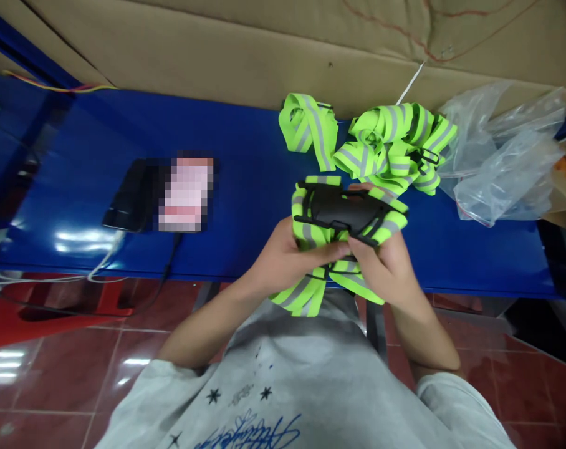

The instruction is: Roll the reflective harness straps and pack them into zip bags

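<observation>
Both my hands hold a bundled reflective belt [306,234], neon yellow-green webbing with a grey stripe, just over the table's front edge. A large black side-release buckle [341,209] faces up on top of the bundle. My left hand [292,255] is closed round the left side, its thumb lying across the front. My right hand [381,262] grips the right side, thumb at the buckle's lower edge. Loose folds of webbing hang below the hands. Most fingertips are hidden behind the bundle.
Beyond my hands lie a coiled belt [311,128] and a heap of similar belts [390,146]. Clear plastic bags [502,162] sit at the right. A black device [131,193] with a cable and a blurred-out phone [187,193] lie left on the blue table [245,156].
</observation>
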`<state>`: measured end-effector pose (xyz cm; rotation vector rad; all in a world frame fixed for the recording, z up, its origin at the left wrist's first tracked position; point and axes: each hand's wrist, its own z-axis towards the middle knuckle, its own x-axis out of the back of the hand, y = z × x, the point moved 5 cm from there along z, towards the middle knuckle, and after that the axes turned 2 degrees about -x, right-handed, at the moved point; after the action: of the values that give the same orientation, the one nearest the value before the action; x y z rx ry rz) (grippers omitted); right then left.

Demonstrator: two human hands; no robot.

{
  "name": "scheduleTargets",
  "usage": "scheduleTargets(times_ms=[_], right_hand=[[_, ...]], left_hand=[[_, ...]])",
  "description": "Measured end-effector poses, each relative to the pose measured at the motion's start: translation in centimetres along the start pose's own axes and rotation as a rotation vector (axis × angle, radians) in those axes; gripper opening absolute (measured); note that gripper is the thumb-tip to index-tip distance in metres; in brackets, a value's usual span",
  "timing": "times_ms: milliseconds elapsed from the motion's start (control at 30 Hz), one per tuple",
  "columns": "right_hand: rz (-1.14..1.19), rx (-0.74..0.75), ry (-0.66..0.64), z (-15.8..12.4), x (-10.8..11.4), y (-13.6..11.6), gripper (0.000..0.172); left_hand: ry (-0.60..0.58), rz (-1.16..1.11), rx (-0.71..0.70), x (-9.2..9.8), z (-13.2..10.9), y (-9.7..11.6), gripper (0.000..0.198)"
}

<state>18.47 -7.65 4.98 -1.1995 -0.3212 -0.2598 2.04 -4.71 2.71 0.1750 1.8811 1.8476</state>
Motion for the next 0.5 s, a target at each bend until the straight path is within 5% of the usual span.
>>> scheduleTargets(times_ms=[133, 267, 367, 500], right_hand=[[0.303, -0.102, -0.246, 0.9, 1.3, 0.9, 0.077], [0.144, -0.229, -0.263, 2.7, 2.5, 0.4, 0.045], [-0.024, -0.18, -0.191, 4.7, 3.1, -2.0, 0.031], [-0.136, -0.027, -0.086, 7.0, 4.3, -5.5, 0.029]], left_hand=[[0.076, 0.067, -0.027, 1.2, 0.6, -0.6, 0.034], [0.063, 0.118, -0.058, 0.8, 1.0, -0.6, 0.04], [0.045, -0.09, 0.04, -0.1, 1.3, -0.3, 0.055], [-0.244, -0.456, 0.216, -2.4, 1.7, 1.0, 0.06]])
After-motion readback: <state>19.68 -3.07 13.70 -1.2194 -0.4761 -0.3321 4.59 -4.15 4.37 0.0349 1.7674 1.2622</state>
